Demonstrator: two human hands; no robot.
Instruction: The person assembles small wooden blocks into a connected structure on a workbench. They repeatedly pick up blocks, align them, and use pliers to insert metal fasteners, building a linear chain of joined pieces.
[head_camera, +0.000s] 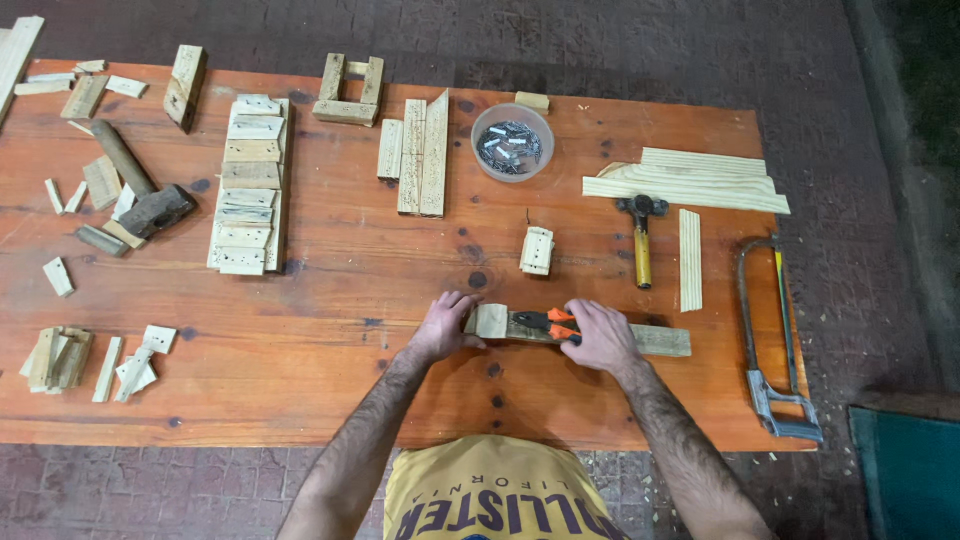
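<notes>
A long weathered wooden strip (655, 341) lies across the near middle of the orange-brown table (330, 290), with a small pale wooden block (491, 320) on its left end. My left hand (444, 327) rests against that block and the strip's left end. My right hand (600, 335) grips orange-handled pliers (543, 322) that lie along the strip, jaws pointing left toward the block.
A small block stack (537, 250) sits just beyond the hands. Further off are a bowl of nails (512, 141), a yellow-handled hammer (641, 235), pale planks (690, 180), a hacksaw (770, 340) at the right edge, a sledgehammer (140, 190) and several wood scraps at left.
</notes>
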